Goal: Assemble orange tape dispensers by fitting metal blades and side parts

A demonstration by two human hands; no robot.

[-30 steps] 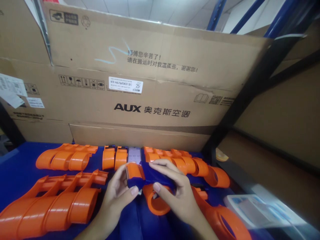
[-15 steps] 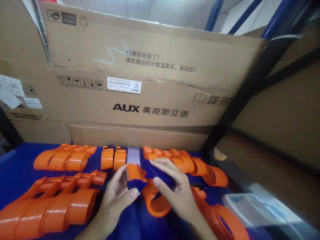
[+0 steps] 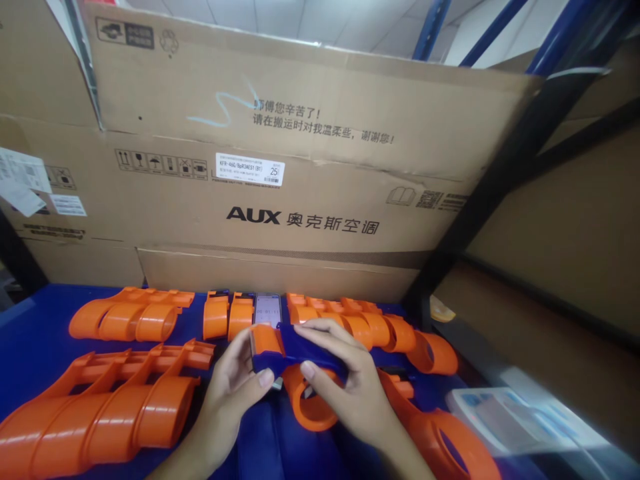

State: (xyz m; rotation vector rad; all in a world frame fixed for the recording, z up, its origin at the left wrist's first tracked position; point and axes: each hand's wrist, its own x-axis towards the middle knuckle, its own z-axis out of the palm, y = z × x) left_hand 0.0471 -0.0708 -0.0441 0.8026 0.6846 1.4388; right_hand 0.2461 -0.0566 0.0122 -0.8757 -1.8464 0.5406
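Near the front middle, my left hand [image 3: 233, 383] grips an orange and blue plastic part [image 3: 266, 347] between thumb and fingers. My right hand [image 3: 350, 383] is closed around a dark blue piece [image 3: 310, 350], whose left end meets the part in my left hand. Below the blue piece, an orange ring [image 3: 313, 403] shows between my hands. A phone [image 3: 268, 310] with a running timer lies just behind the parts. Rows of orange ring-shaped pieces [image 3: 115, 417] lie at the left, and more orange pieces [image 3: 395, 330] lie behind my right hand.
A large cardboard box [image 3: 310, 167] stands along the back of the blue surface [image 3: 30, 333]. Two small orange pieces [image 3: 216, 317] lie left of the phone. At the right are a white device [image 3: 500, 417] and a dark metal post [image 3: 465, 207].
The blue piece in my right hand has moved left and up against the orange and blue part. The orange ring below has shifted slightly left.
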